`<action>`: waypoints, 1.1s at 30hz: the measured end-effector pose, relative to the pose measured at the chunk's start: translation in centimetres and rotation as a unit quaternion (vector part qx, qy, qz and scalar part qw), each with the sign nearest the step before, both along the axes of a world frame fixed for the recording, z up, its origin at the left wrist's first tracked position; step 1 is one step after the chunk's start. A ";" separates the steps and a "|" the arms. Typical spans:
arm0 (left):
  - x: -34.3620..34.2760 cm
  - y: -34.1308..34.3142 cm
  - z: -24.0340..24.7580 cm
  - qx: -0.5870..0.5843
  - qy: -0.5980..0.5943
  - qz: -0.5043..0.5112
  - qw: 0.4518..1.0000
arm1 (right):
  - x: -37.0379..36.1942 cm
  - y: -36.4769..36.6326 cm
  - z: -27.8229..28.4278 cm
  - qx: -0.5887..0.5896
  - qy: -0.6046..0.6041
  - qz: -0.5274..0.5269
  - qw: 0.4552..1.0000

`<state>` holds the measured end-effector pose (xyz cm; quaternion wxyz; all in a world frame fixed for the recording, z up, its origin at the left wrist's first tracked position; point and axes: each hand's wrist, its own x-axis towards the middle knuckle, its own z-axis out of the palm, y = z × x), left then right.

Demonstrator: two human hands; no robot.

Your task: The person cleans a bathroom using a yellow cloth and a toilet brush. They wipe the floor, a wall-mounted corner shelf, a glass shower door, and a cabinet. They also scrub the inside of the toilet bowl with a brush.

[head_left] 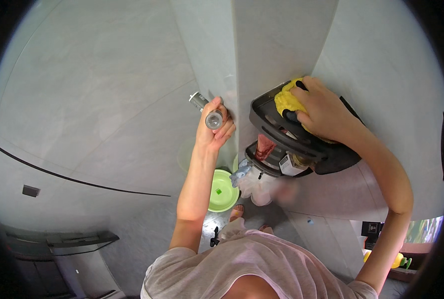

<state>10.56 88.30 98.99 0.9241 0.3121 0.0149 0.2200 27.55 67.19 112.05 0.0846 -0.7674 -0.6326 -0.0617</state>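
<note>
While right hand (324, 112) presses yellow cloth (287, 99) on black shelf (301, 139) holding bottles (281, 159), left hand (213, 130) grips clear bottle (207, 112)

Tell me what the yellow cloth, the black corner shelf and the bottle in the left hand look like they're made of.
Yellow cloth: soft fabric, likely microfibre; it bunches under the right hand.
Black corner shelf: probably moulded plastic, with a dull sheen and slotted ribs.
Bottle in the left hand: seemingly clear plastic or glass; its base looks see-through.

Left hand (213, 130) raised, fisted — right hand (325, 112) pressing
</note>
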 end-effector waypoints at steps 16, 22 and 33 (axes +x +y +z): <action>0.0 -0.3 0.2 -0.004 0.011 0.013 1.000 | 0.6 2.3 1.5 -0.086 0.186 0.257 0.944; -0.2 -0.2 0.0 -0.010 0.003 0.017 1.000 | 0.6 0.6 3.4 -0.168 0.207 0.247 0.931; 0.0 -0.3 0.0 -0.019 -0.002 0.016 1.000 | -0.5 -5.3 6.9 -0.347 -0.130 0.112 0.922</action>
